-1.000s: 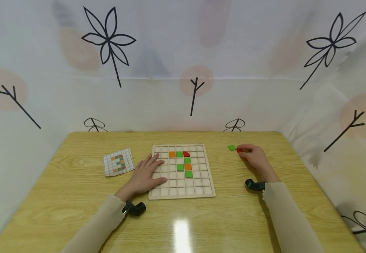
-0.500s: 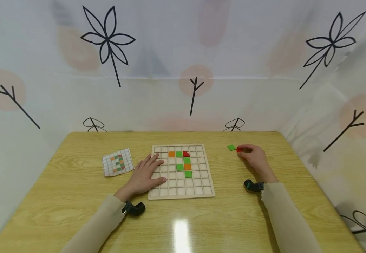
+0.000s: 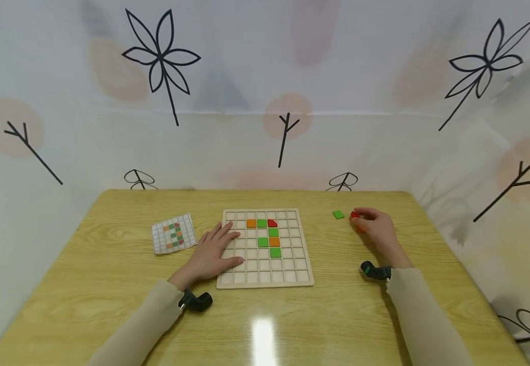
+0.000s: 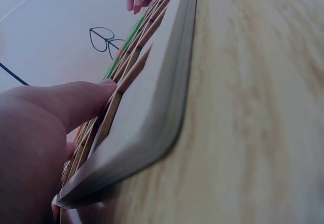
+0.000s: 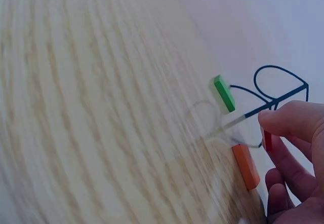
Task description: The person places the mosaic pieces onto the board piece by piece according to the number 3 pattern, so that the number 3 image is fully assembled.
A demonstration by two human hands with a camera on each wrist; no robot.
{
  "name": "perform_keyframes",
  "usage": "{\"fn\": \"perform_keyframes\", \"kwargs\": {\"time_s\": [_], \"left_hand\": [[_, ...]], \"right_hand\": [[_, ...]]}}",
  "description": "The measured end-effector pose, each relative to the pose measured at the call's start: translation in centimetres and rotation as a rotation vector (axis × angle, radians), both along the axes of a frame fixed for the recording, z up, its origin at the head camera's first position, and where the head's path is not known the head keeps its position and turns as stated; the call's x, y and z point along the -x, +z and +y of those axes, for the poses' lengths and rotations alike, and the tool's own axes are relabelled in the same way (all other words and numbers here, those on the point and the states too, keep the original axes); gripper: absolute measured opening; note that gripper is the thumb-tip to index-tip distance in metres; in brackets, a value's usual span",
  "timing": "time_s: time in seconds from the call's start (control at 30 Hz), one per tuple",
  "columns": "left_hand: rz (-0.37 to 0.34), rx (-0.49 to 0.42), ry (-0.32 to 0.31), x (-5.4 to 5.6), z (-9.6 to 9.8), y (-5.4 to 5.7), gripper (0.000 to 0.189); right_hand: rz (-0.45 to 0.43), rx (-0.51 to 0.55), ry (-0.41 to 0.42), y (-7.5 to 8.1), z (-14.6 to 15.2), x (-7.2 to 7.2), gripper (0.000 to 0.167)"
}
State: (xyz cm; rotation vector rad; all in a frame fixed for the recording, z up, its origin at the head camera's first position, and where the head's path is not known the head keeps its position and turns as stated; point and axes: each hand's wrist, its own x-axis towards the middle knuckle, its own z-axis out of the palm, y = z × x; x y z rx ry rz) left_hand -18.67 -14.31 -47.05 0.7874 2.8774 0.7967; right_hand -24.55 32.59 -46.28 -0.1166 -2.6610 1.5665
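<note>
My right hand (image 3: 377, 229) pinches a red tile (image 5: 268, 139) between thumb and fingers, lifted over the table at the right. Below it lies an orange tile (image 5: 246, 166), mostly covered by the hand in the head view. A green tile (image 3: 338, 214) lies just left of that hand. Spread flat, my left hand (image 3: 213, 252) rests on the left side of a wooden grid board (image 3: 265, 277), its thumb (image 4: 86, 100) at the cells. Orange, green and red tiles sit in several cells, among them a red one with a rounded corner (image 3: 272, 223).
A small card (image 3: 173, 234) printed with a coloured grid pattern lies left of the board. The wooden table (image 3: 338, 315) reaches back to a patterned cloth (image 3: 228, 147). Each wrist wears a dark camera mount, such as the right one (image 3: 375, 271).
My right hand has lifted the red tile slightly and drawn it a little to the right, showing the orange tile beneath. The left hand stays on the board; the head view has shifted slightly.
</note>
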Motion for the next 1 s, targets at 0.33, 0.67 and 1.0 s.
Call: {"fn": "perform_keyframes", "kwargs": {"time_s": [0.33, 0.67, 1.0], "left_hand": [[0.018, -0.032, -0.016, -0.3, 0.2, 0.2, 0.068], [0.020, -0.022, -0.013, 0.0, 0.0, 0.0, 0.069], [0.023, -0.019, -0.011, 0.0, -0.1, -0.2, 0.070]], "right_hand": [[0.010, 0.062, 0.040, 0.8, 0.2, -0.7, 0.047], [0.046, -0.020, 0.104, 2.7, -1.3, -1.5, 0.039], [0.128, -0.106, 0.217, 3.3, -3.8, -2.3, 0.033]]}}
